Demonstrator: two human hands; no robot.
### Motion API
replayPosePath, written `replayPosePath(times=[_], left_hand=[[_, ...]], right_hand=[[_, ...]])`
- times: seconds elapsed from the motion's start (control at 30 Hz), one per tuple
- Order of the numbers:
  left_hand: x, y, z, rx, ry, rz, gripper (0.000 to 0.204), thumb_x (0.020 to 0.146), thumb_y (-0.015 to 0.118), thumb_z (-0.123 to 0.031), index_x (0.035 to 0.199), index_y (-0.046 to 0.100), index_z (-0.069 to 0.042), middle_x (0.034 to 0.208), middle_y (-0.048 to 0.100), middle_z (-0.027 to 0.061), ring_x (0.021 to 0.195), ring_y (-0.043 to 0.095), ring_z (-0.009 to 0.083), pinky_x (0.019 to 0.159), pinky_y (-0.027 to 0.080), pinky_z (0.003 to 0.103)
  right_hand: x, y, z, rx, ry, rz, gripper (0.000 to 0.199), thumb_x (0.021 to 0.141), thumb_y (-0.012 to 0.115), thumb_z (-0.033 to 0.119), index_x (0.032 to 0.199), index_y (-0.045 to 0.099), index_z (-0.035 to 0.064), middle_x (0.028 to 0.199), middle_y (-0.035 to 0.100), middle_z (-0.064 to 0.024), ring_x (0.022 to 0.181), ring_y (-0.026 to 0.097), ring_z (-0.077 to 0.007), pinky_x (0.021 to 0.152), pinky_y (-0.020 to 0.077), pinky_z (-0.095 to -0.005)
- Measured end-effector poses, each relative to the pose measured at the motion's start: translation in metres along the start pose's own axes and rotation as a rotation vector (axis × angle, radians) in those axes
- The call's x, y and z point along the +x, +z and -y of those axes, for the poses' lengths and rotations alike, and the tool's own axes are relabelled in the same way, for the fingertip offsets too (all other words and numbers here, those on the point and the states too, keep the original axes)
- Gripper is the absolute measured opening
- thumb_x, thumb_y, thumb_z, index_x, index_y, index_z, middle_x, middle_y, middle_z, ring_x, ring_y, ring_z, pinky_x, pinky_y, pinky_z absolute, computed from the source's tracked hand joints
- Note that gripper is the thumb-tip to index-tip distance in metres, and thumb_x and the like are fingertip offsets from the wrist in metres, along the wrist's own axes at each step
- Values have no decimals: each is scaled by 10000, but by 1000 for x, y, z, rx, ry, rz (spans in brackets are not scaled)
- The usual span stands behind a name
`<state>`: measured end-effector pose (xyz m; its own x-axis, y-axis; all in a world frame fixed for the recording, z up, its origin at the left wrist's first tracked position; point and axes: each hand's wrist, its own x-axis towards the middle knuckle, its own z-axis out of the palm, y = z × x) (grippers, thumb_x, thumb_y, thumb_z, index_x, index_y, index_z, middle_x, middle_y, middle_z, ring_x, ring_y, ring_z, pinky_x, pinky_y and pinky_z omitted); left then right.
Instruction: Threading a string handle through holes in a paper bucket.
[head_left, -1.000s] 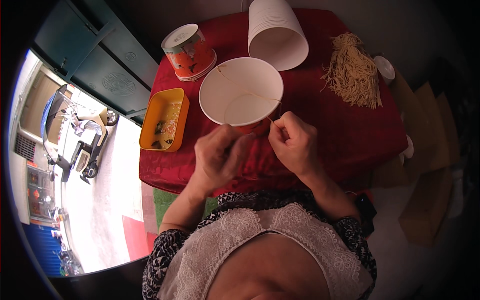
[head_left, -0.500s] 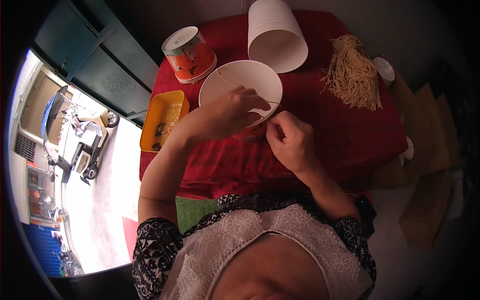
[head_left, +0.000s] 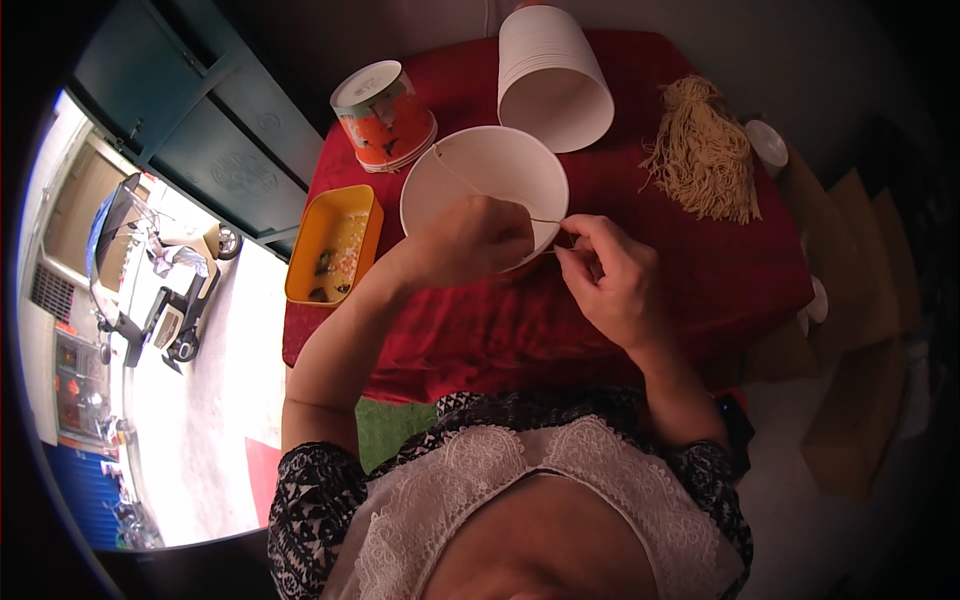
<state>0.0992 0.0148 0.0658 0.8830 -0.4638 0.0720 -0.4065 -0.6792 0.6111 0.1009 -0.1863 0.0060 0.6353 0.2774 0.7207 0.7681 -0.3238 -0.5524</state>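
A paper tub, white inside, stands on the red cloth before me, its mouth tilted toward me. A thin tan cord runs from its far rim across the opening to my hands. My left hand is closed over the tub's near side with the cord in its fingers, which are partly hidden. At the right rim my right hand pinches the cord between thumb and forefinger. The stretch between the two hands looks taut. The tub's orange outer wall barely shows beneath my left hand.
On the red-covered table are an upturned orange tub, a stack of white tubs on its side, a bundle of tan cords and a yellow tray with small bits. Cardboard stands at the right.
My right hand has shifted slightly right, away from the rim, and its thumb and forefinger now show pinching the cord. My left hand has curled closed and lowered a little.
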Motion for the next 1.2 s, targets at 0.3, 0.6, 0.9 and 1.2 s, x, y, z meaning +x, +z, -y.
replayPosePath(times=[0.3,0.6,0.9,1.2], left_hand=[[-13,18,-5,173,119,-21,81,771,610,-72,770,592,7,700,609,166,648,613,316,599,473,389],[-18,32,10,587,105,-381,96,745,594,-84,746,549,1,740,609,169,738,627,362,631,502,451],[-26,63,78,317,73,-343,131,811,564,-113,871,632,-18,852,634,222,781,626,410,684,507,475],[-7,90,102,94,90,-321,167,723,603,-107,818,660,18,802,651,246,756,642,392,695,511,439]], right_hand=[[5,-18,-10,-312,-270,334,203,714,733,24,888,630,48,779,615,-90,658,641,-261,558,525,-358],[11,38,-32,-434,-597,83,161,825,651,100,707,547,64,519,511,-56,457,567,-188,412,451,-308],[6,80,-47,-573,-480,411,92,761,612,36,689,668,49,558,633,-114,488,652,-230,446,529,-332],[10,76,-28,-703,-193,771,96,739,620,57,707,710,50,726,675,-171,701,678,-333,656,551,-438]])
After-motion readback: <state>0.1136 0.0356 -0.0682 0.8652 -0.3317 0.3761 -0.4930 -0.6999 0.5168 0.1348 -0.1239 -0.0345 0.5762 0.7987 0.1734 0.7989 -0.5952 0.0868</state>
